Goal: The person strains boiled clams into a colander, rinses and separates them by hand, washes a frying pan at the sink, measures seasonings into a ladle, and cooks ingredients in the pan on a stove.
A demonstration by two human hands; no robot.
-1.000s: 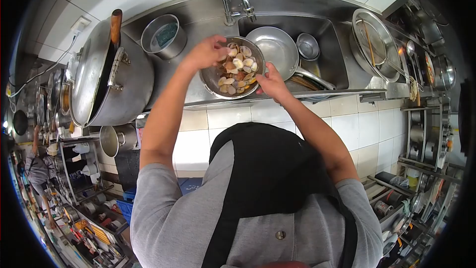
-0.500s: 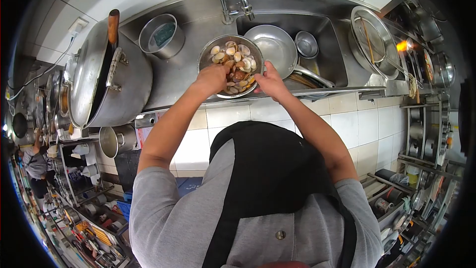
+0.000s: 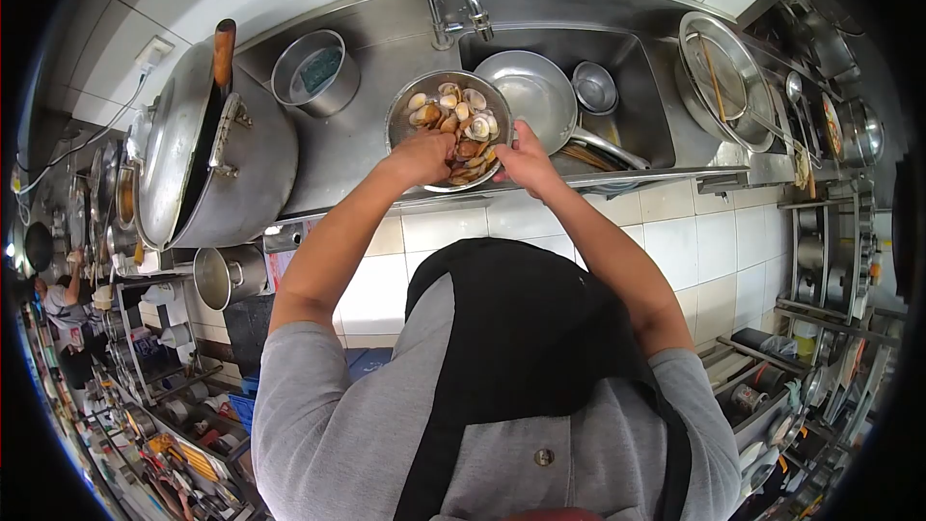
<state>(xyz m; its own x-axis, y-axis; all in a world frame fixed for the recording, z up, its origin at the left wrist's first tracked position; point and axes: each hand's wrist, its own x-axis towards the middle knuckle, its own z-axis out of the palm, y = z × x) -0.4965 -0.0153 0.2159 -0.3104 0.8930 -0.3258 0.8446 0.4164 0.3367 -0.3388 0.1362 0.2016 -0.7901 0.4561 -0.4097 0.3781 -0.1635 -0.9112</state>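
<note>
A round metal bowl on the steel counter, left of the sink, holds several clams, pale and brown. My left hand reaches in over the bowl's near left side; its fingertips are hidden among the shells. The bowl's right rim is held by my right hand, thumb up along the edge. Just right of the bowl, a silver frying pan lies over the sink's left part, its handle pointing to the near right.
A large lidded pot stands left, beside a small pot with a green pad. The faucet rises behind the bowl. A small bowl lies in the sink; a basin with a strainer is right. Another person is far left.
My left hand has come down from above the bowl's upper left into the shells at its near side. My right hand stays at the rim. The flame seen at the far right is gone.
</note>
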